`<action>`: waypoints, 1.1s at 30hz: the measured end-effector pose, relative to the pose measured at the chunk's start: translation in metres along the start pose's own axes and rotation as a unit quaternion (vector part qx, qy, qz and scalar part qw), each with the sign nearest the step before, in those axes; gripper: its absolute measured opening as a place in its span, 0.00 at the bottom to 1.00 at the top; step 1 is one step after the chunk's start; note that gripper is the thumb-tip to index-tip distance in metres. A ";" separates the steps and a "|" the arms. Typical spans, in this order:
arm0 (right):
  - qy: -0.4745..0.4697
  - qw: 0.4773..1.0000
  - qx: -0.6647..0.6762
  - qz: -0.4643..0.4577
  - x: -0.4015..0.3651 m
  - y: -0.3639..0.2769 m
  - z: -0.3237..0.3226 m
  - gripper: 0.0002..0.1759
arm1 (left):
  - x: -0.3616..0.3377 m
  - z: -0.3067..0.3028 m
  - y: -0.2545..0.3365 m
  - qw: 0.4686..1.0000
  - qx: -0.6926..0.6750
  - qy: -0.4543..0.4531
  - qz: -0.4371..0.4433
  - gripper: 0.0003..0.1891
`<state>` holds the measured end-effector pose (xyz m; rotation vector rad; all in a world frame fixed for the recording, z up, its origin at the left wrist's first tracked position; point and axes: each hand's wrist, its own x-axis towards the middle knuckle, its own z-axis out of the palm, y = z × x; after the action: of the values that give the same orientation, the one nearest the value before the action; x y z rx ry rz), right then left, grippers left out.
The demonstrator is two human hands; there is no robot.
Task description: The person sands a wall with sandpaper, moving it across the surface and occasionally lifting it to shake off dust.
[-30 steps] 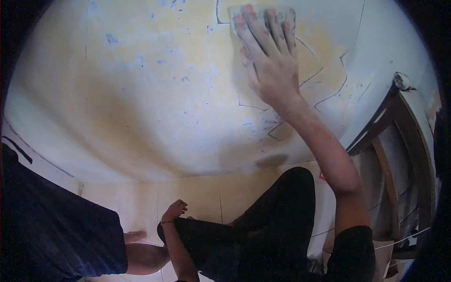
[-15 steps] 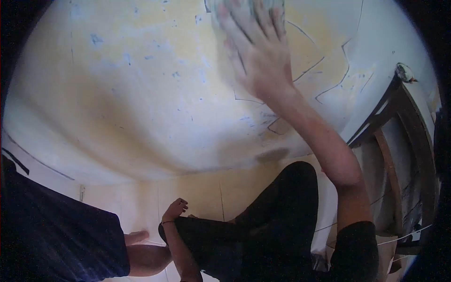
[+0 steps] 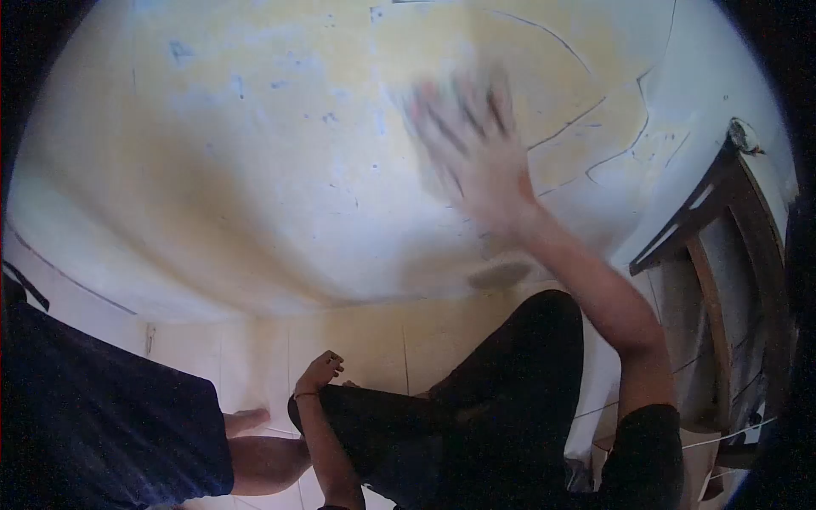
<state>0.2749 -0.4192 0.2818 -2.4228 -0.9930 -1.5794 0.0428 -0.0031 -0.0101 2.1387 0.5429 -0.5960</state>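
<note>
My right hand [image 3: 480, 153] presses against the painted wall [image 3: 280, 170] with its fingers spread, blurred by motion. Under the fingers lies a pale, greenish-white cloth [image 3: 418, 92], flat against the wall and mostly covered by the hand; its exact kind I cannot tell. The wall has yellowish patches, bluish flecks and dark crack lines. My left hand [image 3: 325, 370] rests by my bent knee, fingers loosely curled and slightly apart, holding nothing. A thin band circles that wrist.
Another person in dark shorts [image 3: 110, 408] sits close on the left, a bare leg [image 3: 268, 466] beside mine. At the right stands a dark wooden frame [image 3: 756, 221] with slats. Pale floor tiles [image 3: 365, 340] meet the wall's foot.
My right hand has slid down the wall with the cloth, bending the elbow more. My left hand stays by the knee. The view has shifted slightly.
</note>
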 end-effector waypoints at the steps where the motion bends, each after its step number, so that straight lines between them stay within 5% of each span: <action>1: 0.052 0.998 -0.004 0.024 0.032 0.010 -0.012 0.33 | -0.010 -0.001 0.016 1.000 0.008 0.007 -0.013 0.14; 5: 0.154 0.985 0.030 0.065 0.068 0.019 -0.027 0.31 | 0.001 -0.001 -0.015 0.999 -0.035 0.014 0.023 0.15; 12: -0.147 0.984 0.070 -0.068 -0.125 -0.053 0.055 0.32 | -0.003 0.000 -0.006 1.000 -0.005 0.008 0.004 0.14; 15: -0.165 0.982 0.081 -0.044 -0.111 -0.050 0.040 0.33 | 0.004 -0.002 -0.009 1.000 -0.002 0.000 0.004 0.14; 20: 0.007 0.999 0.030 -0.007 0.022 -0.008 -0.007 0.31 | -0.013 -0.001 0.013 1.000 -0.011 0.009 -0.010 0.15; 24: 0.148 0.981 0.103 0.067 0.056 0.003 -0.017 0.31 | -0.011 -0.001 0.000 1.000 -0.007 0.013 0.009 0.15; 30: -0.154 0.985 0.072 -0.032 -0.114 -0.057 0.058 0.32 | -0.002 0.000 -0.011 1.000 -0.007 0.007 0.015 0.15; 33: -0.180 0.979 0.087 -0.028 -0.125 -0.052 0.052 0.33 | 0.009 0.000 -0.020 1.000 -0.008 0.000 0.025 0.15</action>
<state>0.2554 -0.4164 0.1382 -2.6267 -1.2031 -1.0316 0.0383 0.0098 -0.0273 2.1308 0.4914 -0.5619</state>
